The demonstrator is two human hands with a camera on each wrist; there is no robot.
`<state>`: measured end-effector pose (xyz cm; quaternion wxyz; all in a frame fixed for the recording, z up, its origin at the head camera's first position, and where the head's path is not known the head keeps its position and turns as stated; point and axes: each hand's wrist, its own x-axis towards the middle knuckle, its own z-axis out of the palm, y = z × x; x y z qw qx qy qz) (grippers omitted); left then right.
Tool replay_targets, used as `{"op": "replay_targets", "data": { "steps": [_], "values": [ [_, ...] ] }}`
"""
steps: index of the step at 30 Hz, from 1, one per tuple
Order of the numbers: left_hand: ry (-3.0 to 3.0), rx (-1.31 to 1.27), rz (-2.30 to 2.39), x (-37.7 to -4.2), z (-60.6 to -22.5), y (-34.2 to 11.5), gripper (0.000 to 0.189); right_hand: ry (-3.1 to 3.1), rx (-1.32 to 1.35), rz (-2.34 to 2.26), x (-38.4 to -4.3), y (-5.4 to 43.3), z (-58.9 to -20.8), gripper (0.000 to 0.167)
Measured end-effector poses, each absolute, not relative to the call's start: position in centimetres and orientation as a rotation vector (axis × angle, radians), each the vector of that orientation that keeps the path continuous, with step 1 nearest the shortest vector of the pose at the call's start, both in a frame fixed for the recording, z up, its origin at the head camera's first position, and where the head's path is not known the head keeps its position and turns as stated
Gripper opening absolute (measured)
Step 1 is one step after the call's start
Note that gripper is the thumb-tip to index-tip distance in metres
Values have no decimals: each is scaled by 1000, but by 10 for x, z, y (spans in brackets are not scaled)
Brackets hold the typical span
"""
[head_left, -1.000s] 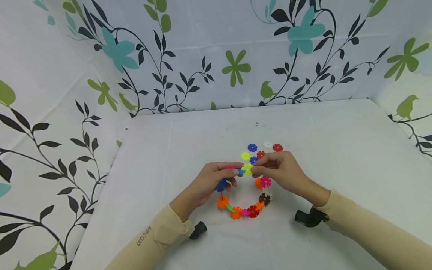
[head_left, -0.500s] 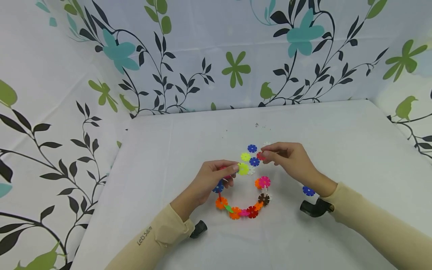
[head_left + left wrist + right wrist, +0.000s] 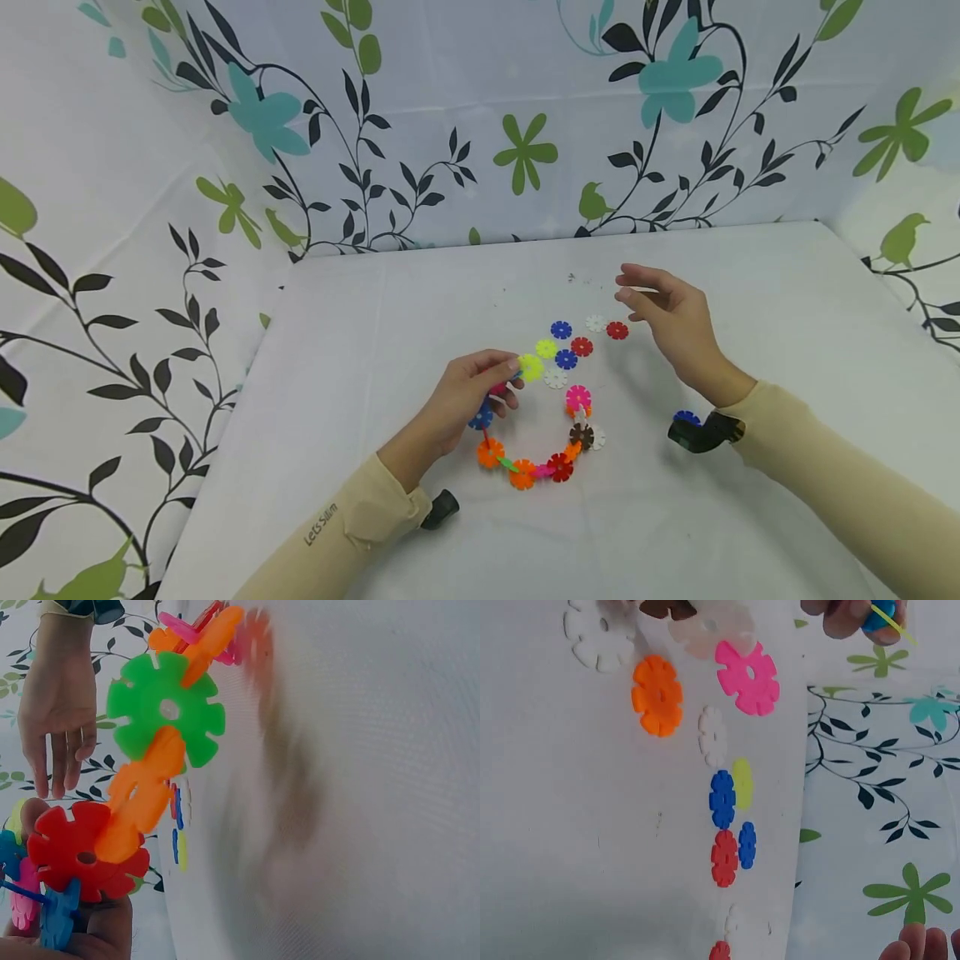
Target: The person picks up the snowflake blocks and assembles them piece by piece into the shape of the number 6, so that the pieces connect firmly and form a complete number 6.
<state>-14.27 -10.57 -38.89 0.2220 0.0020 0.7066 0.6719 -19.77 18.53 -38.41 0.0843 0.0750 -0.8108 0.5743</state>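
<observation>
Clock centred on the ring, head view: flower-disc chain (image 3: 522, 474) curves over white table (image 3: 420, 317), notched bright plastic, orange/pink/red at 6. No straight long axis; gap faces 1. Blue disc (image 3: 686, 416) at 3, part hidden by black wrist mount (image 3: 697, 436). Left hand (image 3: 476, 385) at 10 pinches chain near yellow end disc (image 3: 531, 367); links behind fingers unclear. Loose discs (image 3: 581, 347) at 1. Right hand (image 3: 675, 325) at 2: fingers loosely bent, holding nothing.
</observation>
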Motion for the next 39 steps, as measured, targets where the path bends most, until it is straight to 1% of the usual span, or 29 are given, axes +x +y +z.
{"op": "replay_targets", "data": {
  "steps": [4,9,13,19,23,29,39],
  "values": [
    [1968,-27,1866,-142,-389,-107,37,-2407,168,1729,-205,190,-386,46],
    [2010,-44,1853,-141,-387,-109,36,-2455,90,1731,-211,199,-396,48],
    [2054,-9,1839,-141,-387,-108,33,-2518,22,1726,-215,209,-404,52],
    [2179,104,1760,-139,-390,-106,43,-2593,-47,1757,-220,219,-412,59],
    [2215,115,1736,-137,-390,-106,38,-2649,-68,1796,-222,223,-416,62],
    [2195,108,1769,-135,-388,-104,33,-2764,-80,1760,-224,227,-421,60],
    [2149,52,1830,-135,-388,-103,34,-2948,36,1557,-228,227,-429,53]
  ]
}}
